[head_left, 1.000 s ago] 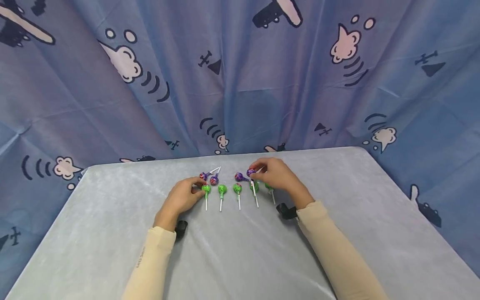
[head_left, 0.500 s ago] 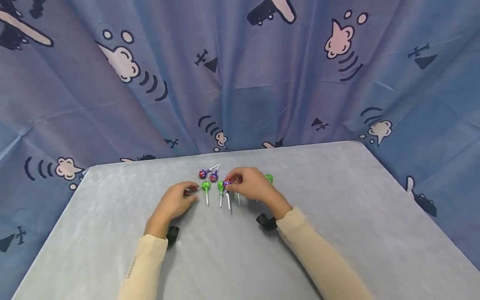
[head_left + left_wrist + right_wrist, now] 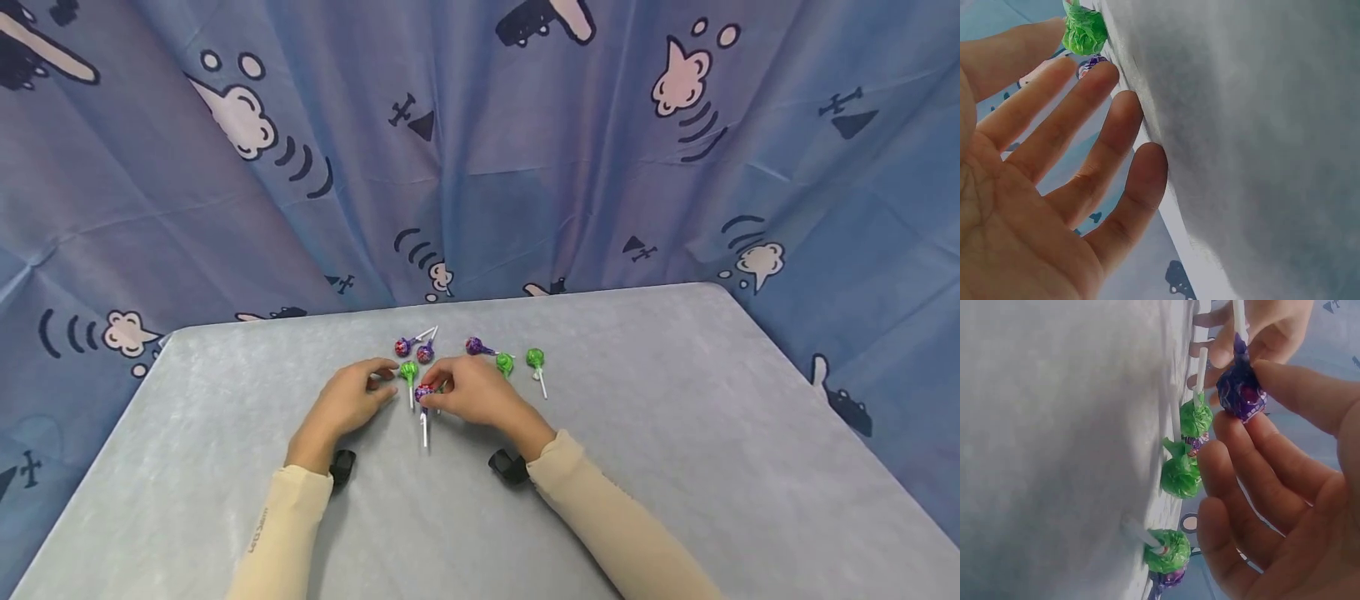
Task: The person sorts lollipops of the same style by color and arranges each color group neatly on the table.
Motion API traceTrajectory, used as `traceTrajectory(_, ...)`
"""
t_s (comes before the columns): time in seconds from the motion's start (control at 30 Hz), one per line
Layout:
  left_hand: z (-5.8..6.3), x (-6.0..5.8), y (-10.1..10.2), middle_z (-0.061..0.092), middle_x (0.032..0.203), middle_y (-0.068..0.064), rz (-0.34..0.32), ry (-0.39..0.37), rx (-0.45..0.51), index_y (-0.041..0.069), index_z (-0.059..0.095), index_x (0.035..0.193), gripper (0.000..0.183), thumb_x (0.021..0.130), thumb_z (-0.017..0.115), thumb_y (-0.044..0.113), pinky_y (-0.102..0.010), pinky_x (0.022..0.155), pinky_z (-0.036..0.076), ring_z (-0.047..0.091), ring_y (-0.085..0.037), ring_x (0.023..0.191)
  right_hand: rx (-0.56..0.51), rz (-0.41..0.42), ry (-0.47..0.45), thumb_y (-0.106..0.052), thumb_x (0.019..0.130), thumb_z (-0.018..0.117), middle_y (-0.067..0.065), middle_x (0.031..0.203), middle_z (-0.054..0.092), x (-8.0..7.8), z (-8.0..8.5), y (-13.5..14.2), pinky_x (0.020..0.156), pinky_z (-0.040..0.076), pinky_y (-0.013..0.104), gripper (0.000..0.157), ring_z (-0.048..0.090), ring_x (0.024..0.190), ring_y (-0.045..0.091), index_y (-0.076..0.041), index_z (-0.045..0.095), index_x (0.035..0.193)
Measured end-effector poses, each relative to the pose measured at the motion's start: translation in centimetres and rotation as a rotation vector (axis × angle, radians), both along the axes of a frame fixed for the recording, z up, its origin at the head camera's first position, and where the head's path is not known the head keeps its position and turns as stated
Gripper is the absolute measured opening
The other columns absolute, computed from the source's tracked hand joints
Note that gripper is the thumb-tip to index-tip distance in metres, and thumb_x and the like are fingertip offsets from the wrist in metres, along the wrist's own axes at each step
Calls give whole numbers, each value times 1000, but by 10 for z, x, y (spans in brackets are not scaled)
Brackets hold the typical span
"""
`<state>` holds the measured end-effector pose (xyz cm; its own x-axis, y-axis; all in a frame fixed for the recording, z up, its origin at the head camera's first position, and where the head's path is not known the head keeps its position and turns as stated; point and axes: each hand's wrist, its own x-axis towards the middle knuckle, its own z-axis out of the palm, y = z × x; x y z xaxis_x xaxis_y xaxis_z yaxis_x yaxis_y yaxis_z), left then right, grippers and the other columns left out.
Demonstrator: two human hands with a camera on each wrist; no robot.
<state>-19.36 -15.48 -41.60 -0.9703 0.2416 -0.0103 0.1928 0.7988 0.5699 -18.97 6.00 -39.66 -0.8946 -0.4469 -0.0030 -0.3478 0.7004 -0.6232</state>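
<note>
Between thumb and fingertips my right hand [image 3: 476,392] pinches a purple-wrapped lollipop [image 3: 1242,394] by its candy end. In the head view its white stick points toward me, just right of the leftmost green lollipop [image 3: 408,371]. My left hand [image 3: 351,404] is on that green lollipop's left, fingers spread and holding nothing. Two purple lollipops [image 3: 425,353] lie behind it with their sticks nearly crossing. Further right are another purple lollipop [image 3: 475,345] and two green ones [image 3: 535,358]. My right hand mostly hides the green lollipops beneath it.
Everything lies on a table with a pale grey cover [image 3: 637,467]. A blue patterned curtain [image 3: 510,167] hangs behind its far edge. Black wrist cameras [image 3: 508,467] sit at both wrists, low over the cover.
My right hand has carried the purple lollipop left and toward me, across the green row. My left hand has drawn back slightly from the leftmost green lollipop.
</note>
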Motion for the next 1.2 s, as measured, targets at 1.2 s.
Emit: traceTrajectory(1.2, -1, 3, 5, 68, 128, -8, -20, 58, -37, 20, 65, 132, 36, 96, 64, 20, -50, 90, 49, 65, -27, 104, 167, 35, 39, -36, 84, 78, -11, 89, 74, 9, -13, -18, 73, 49, 27, 19, 65, 83, 6, -24, 75, 99)
